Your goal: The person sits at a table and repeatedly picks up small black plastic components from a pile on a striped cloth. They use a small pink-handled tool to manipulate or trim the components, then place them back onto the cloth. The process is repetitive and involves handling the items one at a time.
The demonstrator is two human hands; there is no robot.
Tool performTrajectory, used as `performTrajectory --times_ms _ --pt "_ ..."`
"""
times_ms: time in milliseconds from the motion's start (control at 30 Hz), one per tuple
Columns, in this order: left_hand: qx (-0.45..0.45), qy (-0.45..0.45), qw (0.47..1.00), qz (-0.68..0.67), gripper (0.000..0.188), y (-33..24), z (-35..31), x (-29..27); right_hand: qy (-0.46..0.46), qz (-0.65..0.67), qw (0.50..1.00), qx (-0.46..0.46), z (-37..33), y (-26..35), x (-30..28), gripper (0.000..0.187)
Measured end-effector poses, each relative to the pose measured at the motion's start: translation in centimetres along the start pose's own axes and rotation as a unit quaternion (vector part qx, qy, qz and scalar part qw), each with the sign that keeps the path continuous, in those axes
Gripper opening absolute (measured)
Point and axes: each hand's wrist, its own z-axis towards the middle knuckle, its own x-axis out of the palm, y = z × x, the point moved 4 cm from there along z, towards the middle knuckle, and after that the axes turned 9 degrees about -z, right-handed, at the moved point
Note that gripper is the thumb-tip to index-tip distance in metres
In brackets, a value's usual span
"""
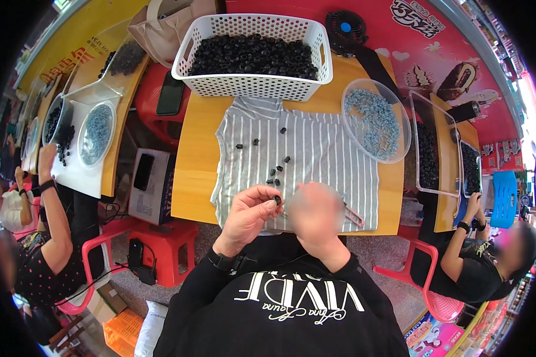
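My left hand [244, 219] is closed in a pinch on a small black plastic part [277, 201] above the near side of a grey and white striped cloth [339, 160]. Close beside it is my right hand [319, 225], whose fingers are smeared by a blur, so I cannot tell what they hold. Several loose black parts [283, 130] like it lie on the cloth ahead of my hands. To the right of my right hand lies a thin tool with reddish sides [355, 218], partly hidden, perhaps tweezers.
A white perforated basket [253, 88] full of black parts stands at the table's far side. At the right is a round clear tray [404, 138] of small pale-blue pieces. A black fan [346, 31] stands behind it. Co-workers sit left and right at neighbouring tables.
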Motion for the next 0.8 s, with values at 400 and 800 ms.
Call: performTrajectory --times_ms 400,800 --pt "-0.019 -0.002 0.999 0.037 0.026 1.5 0.0 -1.0 -0.021 0.073 0.988 0.137 -0.6 -3.5 0.1 0.024" --pt "-0.016 -0.001 0.999 0.04 0.026 1.8 -0.3 -0.9 -0.033 0.231 0.962 0.141 0.1 -3.2 0.6 0.018"
